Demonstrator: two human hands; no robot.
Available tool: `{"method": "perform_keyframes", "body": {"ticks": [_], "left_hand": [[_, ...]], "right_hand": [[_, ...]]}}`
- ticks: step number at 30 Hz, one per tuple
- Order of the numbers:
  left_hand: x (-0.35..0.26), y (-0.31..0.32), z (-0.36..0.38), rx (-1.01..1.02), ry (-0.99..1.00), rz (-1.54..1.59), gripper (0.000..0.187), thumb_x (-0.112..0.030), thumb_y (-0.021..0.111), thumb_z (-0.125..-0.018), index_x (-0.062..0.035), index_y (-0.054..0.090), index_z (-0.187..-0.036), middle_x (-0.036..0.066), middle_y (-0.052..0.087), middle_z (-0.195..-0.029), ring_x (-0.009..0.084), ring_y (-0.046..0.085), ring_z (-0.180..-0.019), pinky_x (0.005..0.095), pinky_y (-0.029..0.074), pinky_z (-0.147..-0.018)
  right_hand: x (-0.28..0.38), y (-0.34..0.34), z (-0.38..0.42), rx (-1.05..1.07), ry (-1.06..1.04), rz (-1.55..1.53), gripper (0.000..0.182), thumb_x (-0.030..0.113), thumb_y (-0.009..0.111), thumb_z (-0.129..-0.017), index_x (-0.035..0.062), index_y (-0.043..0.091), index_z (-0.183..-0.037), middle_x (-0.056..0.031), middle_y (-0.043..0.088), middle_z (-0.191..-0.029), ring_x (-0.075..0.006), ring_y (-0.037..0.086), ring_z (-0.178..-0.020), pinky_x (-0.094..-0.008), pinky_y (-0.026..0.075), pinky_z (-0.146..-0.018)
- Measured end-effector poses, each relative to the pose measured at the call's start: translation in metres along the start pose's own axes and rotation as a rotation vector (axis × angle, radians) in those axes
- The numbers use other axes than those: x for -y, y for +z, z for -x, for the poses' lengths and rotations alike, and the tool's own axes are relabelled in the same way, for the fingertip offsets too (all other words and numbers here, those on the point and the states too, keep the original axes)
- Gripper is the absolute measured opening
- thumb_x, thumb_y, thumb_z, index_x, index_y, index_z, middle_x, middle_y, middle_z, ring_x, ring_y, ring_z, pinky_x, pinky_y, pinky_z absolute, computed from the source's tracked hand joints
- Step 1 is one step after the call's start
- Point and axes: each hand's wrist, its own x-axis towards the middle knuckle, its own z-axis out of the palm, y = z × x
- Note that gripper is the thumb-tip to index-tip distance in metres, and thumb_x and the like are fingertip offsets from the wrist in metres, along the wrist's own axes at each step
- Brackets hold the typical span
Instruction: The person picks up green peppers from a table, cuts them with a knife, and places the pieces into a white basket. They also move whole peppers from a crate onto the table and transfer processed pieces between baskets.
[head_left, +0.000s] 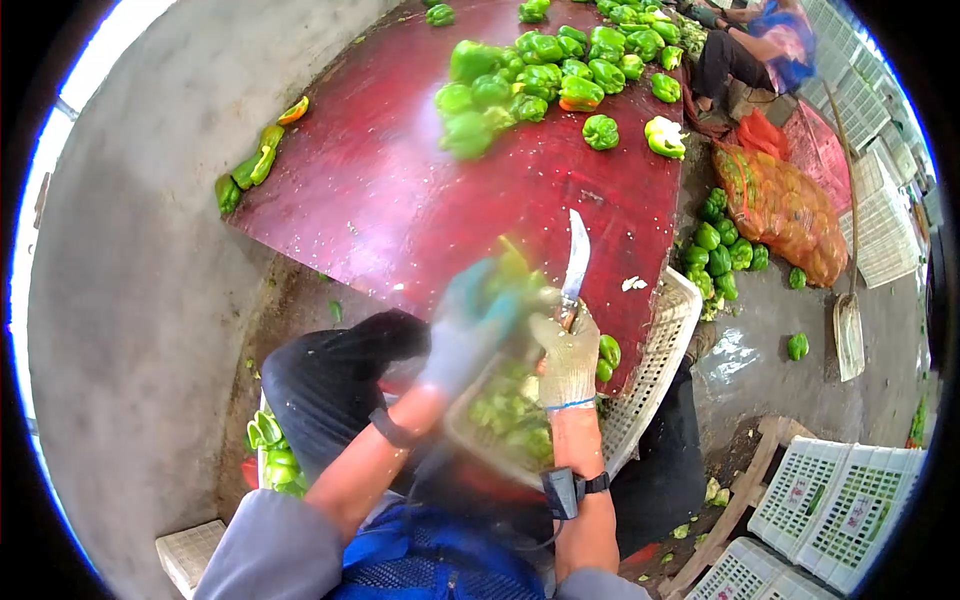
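Note:
My right hand (568, 355), in a cream knit glove, is wrapped round the handle of a knife (577, 250) with a curved blade pointing away from me. My left hand (468, 322), in a grey and teal glove, is smeared by motion. Its fingers are closed on a green bell pepper (517, 268), also blurred, just left of the knife. Below both hands, a white plastic crate (640, 415) between my legs holds green pepper pieces (510, 415). Two green peppers (607, 357) lie beside my right wrist.
A red tabletop (400, 230) bears a heap of green peppers (540, 80) at its far end. Pepper pieces (265, 155) lie along its left edge. On the right are a full orange mesh sack (785, 205), a shovel (848, 335), stacked crates (840, 500) and a seated person (745, 60).

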Motion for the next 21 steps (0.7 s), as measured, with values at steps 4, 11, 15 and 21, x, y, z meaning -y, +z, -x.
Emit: {"method": "perform_keyframes", "body": {"ticks": [4,11,15,21], "left_hand": [[-0.008,-0.002,-0.007,0.019,-0.058,0.000,0.047,-0.022,0.075,-0.109,-0.0072,0.069,-0.153,0.016,0.075,-0.135,0.0255,0.076,-0.114,0.0392,0.063,-0.098],[0.002,-0.008,0.002,0.073,0.000,0.026,0.048,-0.018,0.072,-0.111,-0.0060,0.067,-0.157,0.010,0.075,-0.131,0.0155,0.071,-0.108,0.0341,0.062,-0.092],[-0.003,-0.007,0.006,0.097,-0.033,0.044,0.052,-0.016,0.070,-0.112,-0.0017,0.061,-0.161,0.011,0.075,-0.129,0.0130,0.067,-0.105,0.0321,0.059,-0.091],[-0.011,0.010,0.015,-0.074,-0.058,0.082,0.057,-0.028,0.071,-0.113,0.0047,0.059,-0.158,0.021,0.077,-0.125,0.0294,0.075,-0.110,0.0438,0.060,-0.099]], "right_hand": [[0.007,-0.010,0.013,-0.133,-0.076,0.096,0.030,0.001,0.079,-0.094,0.0053,0.077,-0.124,0.0024,0.066,-0.088,-0.0060,0.061,-0.067,-0.0245,0.043,-0.054],[-0.022,-0.032,0.036,-0.071,-0.305,0.590,0.014,0.013,0.078,-0.097,0.0022,0.073,-0.104,-0.0014,0.059,-0.074,-0.0137,0.055,-0.066,-0.0375,0.048,-0.065],[-0.012,-0.026,0.039,0.079,-0.244,0.805,0.022,0.016,0.072,-0.099,0.0021,0.074,-0.116,-0.0189,0.070,-0.089,-0.0349,0.069,-0.082,-0.0488,0.056,-0.079],[-0.062,-0.038,0.010,0.232,-0.470,0.887,0.025,0.017,0.071,-0.098,0.0041,0.074,-0.119,-0.0292,0.077,-0.102,-0.0516,0.075,-0.098,-0.0595,0.060,-0.089]]}}
